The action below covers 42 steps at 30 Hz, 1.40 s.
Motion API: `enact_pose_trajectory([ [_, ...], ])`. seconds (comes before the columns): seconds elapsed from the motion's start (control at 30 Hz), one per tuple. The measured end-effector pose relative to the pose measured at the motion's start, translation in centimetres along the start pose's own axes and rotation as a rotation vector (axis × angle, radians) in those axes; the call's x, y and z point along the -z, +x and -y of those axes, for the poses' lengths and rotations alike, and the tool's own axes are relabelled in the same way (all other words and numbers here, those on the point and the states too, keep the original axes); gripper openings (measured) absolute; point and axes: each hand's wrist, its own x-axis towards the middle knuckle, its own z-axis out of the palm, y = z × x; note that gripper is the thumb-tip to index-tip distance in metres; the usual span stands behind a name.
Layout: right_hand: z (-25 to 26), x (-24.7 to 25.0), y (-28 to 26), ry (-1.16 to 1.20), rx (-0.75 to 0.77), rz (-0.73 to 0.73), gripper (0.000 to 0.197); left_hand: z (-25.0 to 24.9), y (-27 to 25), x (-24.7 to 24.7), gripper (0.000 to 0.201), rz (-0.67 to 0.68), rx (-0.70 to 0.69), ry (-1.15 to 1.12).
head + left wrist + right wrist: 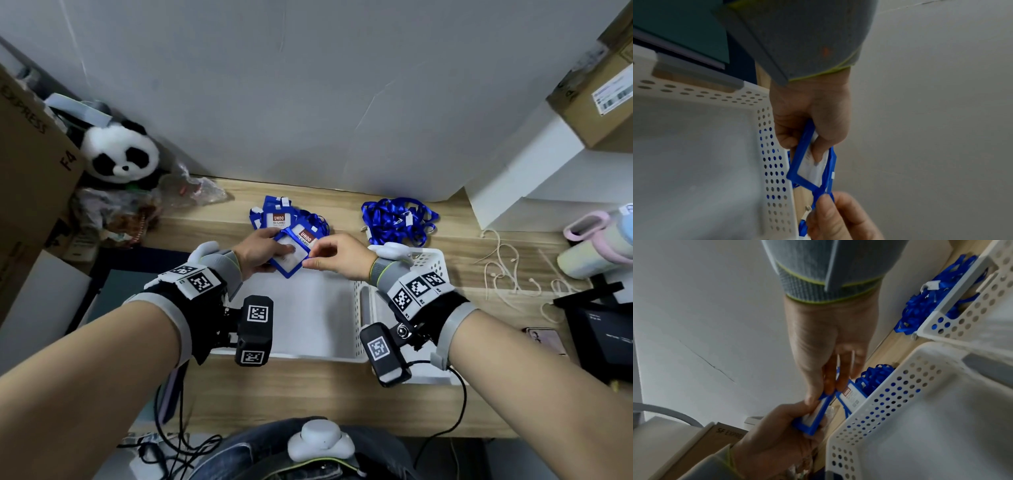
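Both hands hold one blue badge holder [291,251] above the white basket's [359,308] far rim: the left hand [260,251] grips its side, the right hand [337,255] pinches a corner.

The left hand [261,251] covers part of the badge holder [297,255]; the print on it is too small to read.
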Motion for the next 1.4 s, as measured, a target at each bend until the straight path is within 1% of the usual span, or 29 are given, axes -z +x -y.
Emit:
enact_pose_trajectory([
  [0.03,-0.2,-0.1,0.1,0.033,-0.063,0.029,0.023,0.3,-0.1,0.2,0.048,0.007,0.012,-0.008],
  [0.07,-0.4,-0.2,0.2,0.078,-0.145,0.020,0.032,0.6,-0.2,0.4,0.047,0.010,0.021,-0.023],
  [0.13,-0.7,-0.7,0.4,0.185,-0.296,-0.071,0.043,1.1,-0.3,0.6,0.046,0.028,0.031,-0.053],
  [0.17,-0.8,-0.9,0.5,0.232,-0.349,-0.107,0.043,1.3,-0.5,0.7,0.046,0.042,0.033,-0.061],
  [0.23,-0.9,-1.5,0.7,0.297,-0.417,-0.100,0.037,2.0,-0.6,1.0,0.046,0.057,0.035,-0.075],
  [0.33,-0.9,-2.5,0.8,0.397,-0.411,-0.037,0.025,2.9,-0.7,1.2,0.046,0.053,0.039,-0.078],
  [0.4,-0.9,-3.2,1.2,0.422,-0.410,-0.019,0.019,3.7,-0.6,1.7,0.048,0.047,0.065,-0.081],
  [0.47,-1.0,-3.9,1.8,0.424,-0.433,-0.006,0.018,4.3,-0.4,2.3,0.049,0.044,0.104,-0.071],
  [0.57,-1.5,-5.1,2.6,0.395,-0.521,0.033,0.017,5.2,0.2,3.2,0.048,0.034,0.167,-0.037],
  [0.63,-1.8,-5.9,3.4,0.357,-0.589,0.073,0.021,5.7,0.7,3.9,0.046,0.004,0.205,-0.016],
  [0.7,-1.9,-6.8,4.3,0.332,-0.638,0.112,0.024,6.0,1.2,4.4,0.038,-0.033,0.252,-0.016],
  [0.77,-1.9,-7.5,5.0,0.327,-0.675,0.125,0.020,5.8,1.5,4.5,0.023,-0.048,0.279,-0.035],
  [0.83,-2.1,-8.3,5.7,0.332,-0.703,0.108,0.024,5.6,1.7,4.2,0.018,-0.047,0.292,-0.038],
  [0.93,-2.6,-9.5,7.5,0.312,-0.721,0.040,0.031,5.6,2.5,4.0,0.026,-0.053,0.291,-0.044],
  [1.03,-3.1,-10.3,8.6,0.276,-0.707,0.023,0.034,5.5,3.2,3.7,0.035,-0.023,0.316,-0.035],
  [1.1,-3.5,-10.5,9.3,0.275,-0.705,0.018,0.035,5.7,4.0,3.7,0.035,0.003,0.323,-0.028],
  [1.2,-3.8,-10.5,9.6,0.268,-0.683,0.023,0.034,5.5,4.2,3.7,0.032,0.012,0.320,0.007],
  [1.3,-4.0,-10.4,9.6,0.281,-0.686,0.039,0.033,4.8,4.1,3.7,0.018,0.019,0.333,0.027],
  [1.33,-4.1,-10.2,9.5,0.301,-0.696,0.041,0.032,4.6,4.2,3.8,0.014,0.019,0.341,0.026],
  [1.4,-3.8,-9.6,9.4,0.375,-0.730,0.047,0.031,4.3,4.5,4.0,0.013,0.002,0.339,0.042],
])
